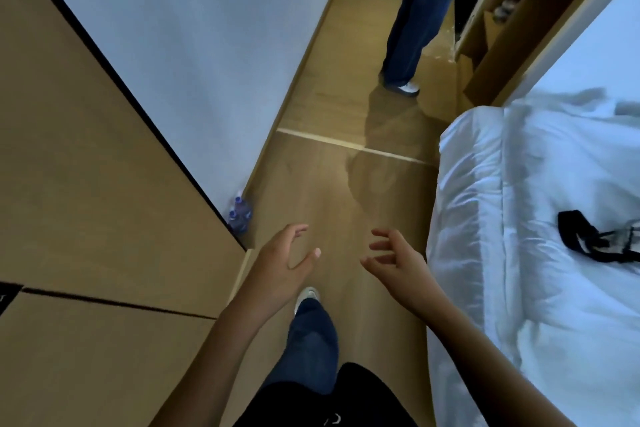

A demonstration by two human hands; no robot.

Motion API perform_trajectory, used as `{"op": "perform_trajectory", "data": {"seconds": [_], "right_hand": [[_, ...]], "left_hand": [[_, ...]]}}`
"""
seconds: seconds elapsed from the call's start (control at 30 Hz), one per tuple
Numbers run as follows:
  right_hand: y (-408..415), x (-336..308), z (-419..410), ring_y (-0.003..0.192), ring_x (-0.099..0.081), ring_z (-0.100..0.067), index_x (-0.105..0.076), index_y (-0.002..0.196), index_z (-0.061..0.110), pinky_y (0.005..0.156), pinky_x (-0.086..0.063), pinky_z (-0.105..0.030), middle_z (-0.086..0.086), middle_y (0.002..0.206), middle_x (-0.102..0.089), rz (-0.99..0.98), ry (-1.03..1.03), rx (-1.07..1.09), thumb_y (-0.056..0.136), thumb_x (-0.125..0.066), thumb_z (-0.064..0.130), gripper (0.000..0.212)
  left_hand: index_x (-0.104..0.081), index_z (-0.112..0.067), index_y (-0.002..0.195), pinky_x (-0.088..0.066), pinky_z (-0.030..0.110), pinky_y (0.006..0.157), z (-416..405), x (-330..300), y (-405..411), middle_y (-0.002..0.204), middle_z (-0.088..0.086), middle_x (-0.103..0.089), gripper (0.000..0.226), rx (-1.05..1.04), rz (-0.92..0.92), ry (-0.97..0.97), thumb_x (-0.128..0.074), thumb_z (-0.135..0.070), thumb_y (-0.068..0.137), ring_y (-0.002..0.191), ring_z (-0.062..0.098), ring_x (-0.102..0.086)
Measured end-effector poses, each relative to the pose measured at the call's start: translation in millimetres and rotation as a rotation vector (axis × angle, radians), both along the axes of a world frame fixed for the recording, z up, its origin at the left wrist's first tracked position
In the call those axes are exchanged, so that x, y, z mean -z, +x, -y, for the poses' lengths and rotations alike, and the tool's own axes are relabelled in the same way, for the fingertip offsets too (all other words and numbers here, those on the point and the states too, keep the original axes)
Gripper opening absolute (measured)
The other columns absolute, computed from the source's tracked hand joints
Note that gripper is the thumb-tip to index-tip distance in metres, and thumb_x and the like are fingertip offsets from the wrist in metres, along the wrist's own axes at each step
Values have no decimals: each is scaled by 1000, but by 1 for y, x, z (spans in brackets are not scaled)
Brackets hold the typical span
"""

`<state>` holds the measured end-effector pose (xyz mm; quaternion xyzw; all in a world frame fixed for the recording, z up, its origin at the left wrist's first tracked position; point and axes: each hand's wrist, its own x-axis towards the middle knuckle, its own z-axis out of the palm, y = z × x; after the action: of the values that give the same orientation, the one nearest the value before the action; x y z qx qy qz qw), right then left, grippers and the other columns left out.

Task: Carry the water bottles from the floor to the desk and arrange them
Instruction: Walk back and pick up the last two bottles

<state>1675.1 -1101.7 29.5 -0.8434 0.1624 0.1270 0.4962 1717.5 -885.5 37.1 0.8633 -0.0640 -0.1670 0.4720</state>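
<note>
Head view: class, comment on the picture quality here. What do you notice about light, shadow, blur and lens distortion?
Head view: dim, with a bluish cast on the wall and bed; a soft shadow lies across the floor; the wide lens slants the straight desk edge; the water bottles are small and soft; the left hand and right hand are slightly blurred.

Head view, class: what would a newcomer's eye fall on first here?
Two bare hands, the left hand and right hand, reach out empty with loose fingers over the wooden floor. The water bottles stand on the floor by the wall at left, beside the desk. A white bed fills the right.
</note>
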Motion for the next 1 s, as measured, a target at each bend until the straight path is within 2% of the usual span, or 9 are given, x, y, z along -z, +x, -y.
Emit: {"op": "perform_trajectory", "data": {"seconds": [0.27, 0.6, 0.67, 0.73, 0.8, 0.83, 0.9, 1.0], "right_hand": [[172, -14, -13, 101, -59, -6, -44, 137, 29, 71, -47, -14, 9, 119, -56, 41, -30, -63, 91, -67, 35, 51], [314, -3, -40, 96, -58, -2, -44, 135, 29, 69, -44, -12, 11, 112, -55, -65, 38, -297, 91, -68, 30, 50], [346, 1, -45, 97, -58, -5, -44, 135, 26, 73, -47, -17, 8, 114, -55, -82, 60, -354, 91, -68, 26, 50], [380, 4, -51, 99, -59, -12, -45, 135, 21, 84, -52, -28, -1, 120, -57, -92, 68, -419, 91, -69, 21, 50], [416, 9, -56, 100, -60, -15, -46, 136, 19, 90, -53, -32, -4, 121, -58, -90, 72, -504, 91, -69, 20, 51], [434, 11, -59, 100, -61, -13, -46, 136, 20, 87, -53, -26, -3, 121, -58, -90, 77, -552, 91, -70, 21, 51], [469, 16, -61, 95, -60, -6, -46, 137, 22, 72, -48, -9, 2, 119, -58, -95, 66, -668, 91, -69, 25, 51], [519, 21, -63, 95, -59, -3, -45, 137, 24, 64, -46, -6, 6, 118, -57, -106, 23, -823, 92, -67, 28, 50]], "left_hand": [[-48, -24, 135, -35, 21, 101, -8, -8, 146, 131, -12, -51, 45, -77, 6, 12, -62, -33, 93, 125, 1, -43], [-51, -15, 134, -40, 32, 108, -39, 2, 228, 133, -2, -56, 43, -355, -72, 9, -64, -21, 93, 126, 10, -50], [-51, -15, 133, -41, 32, 106, -41, 6, 242, 131, -3, -56, 42, -412, -71, 23, -63, -24, 93, 124, 10, -51], [-52, -15, 132, -42, 25, 104, -41, 10, 259, 129, -3, -57, 41, -491, -71, 36, -63, -24, 93, 121, 9, -52], [-53, -15, 129, -38, 8, 95, -39, 16, 279, 125, -5, -58, 39, -590, -63, 29, -64, -21, 93, 116, 6, -52], [-53, -17, 128, -37, 5, 89, -36, 18, 290, 122, -8, -57, 37, -640, -65, 30, -65, -20, 92, 113, 5, -52], [-52, -26, 121, -38, 7, 80, -30, 22, 311, 115, -11, -57, 32, -741, -67, 43, -65, -22, 92, 106, 4, -54], [-49, -36, 112, -36, 1, 73, -19, 28, 340, 109, -15, -57, 29, -879, -61, 78, -66, -24, 91, 98, 3, -54]]}}
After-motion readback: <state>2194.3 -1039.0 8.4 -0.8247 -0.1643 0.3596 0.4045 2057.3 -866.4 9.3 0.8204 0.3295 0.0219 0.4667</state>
